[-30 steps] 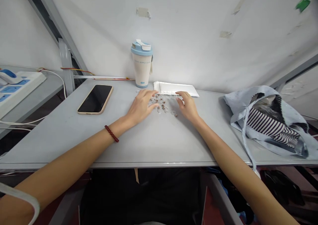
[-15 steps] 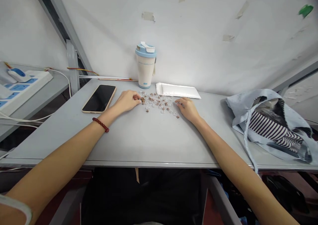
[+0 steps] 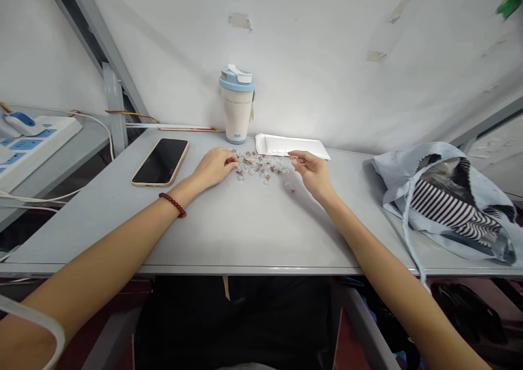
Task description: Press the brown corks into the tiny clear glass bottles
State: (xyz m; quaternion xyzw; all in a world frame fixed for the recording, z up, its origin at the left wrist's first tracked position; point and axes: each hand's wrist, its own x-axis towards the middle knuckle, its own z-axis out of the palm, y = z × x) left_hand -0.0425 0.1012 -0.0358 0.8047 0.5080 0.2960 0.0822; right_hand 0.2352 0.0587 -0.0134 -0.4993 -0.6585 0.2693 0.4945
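Observation:
Several small clear pieces with brown ends, which look like tiny corked glass bottles (image 3: 261, 164), lie scattered in a loose pile on the grey table (image 3: 253, 228). My left hand (image 3: 214, 166), below a dark red bead bracelet (image 3: 173, 204), rests at the pile's left edge with thumb and fingers closed together. Whatever it may hold is hidden. On the right side of the pile, my right hand (image 3: 312, 174) pinches one of the clear pieces between thumb and forefinger, slightly above the table. A single tiny bottle (image 3: 290, 187) lies apart, just below that hand.
Behind the pile stands a cream cup with a blue lid (image 3: 237, 105). A white padded packet (image 3: 278, 145) lies beside it against the wall. At left are a phone (image 3: 161, 162) and a power strip (image 3: 36, 144); at right slumps a light blue cloth bag (image 3: 388, 174).
My right hand has lifted a little, with a clear piece now showing between its fingertips. My left hand has shifted slightly right along the pile's edge. The view has tilted slightly.

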